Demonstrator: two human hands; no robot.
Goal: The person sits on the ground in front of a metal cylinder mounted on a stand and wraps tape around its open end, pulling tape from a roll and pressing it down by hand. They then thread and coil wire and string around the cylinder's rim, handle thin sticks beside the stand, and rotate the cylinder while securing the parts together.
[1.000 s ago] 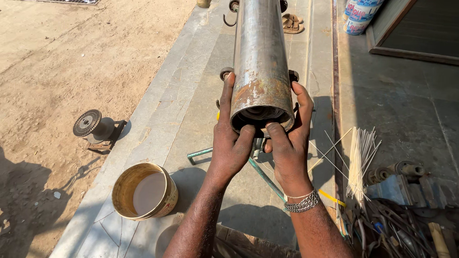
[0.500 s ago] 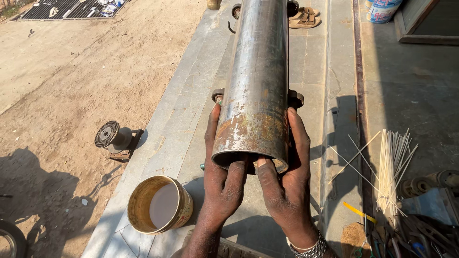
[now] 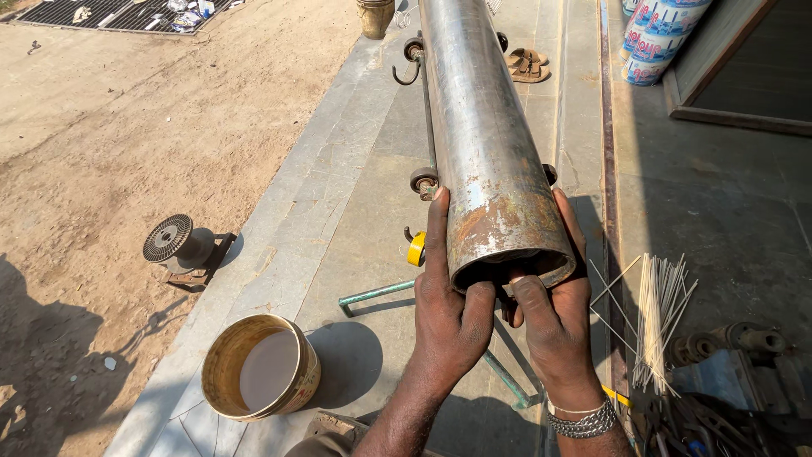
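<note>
Head view looks down on a long steel pipe [image 3: 486, 161], rusty at its near open end, lying lengthwise on a low roller stand over the paved walkway [image 3: 355, 220]. Both hands grasp that near end: the left hand [image 3: 448, 317] wraps its left side with the thumb at the rim, and the right hand [image 3: 554, 317], with a metal bracelet at its wrist, wraps the right side. A yellow bucket [image 3: 262, 368] of cloudy liquid stands on the paving at lower left, and a bundle of thin rods [image 3: 660, 317] lies to the right.
</note>
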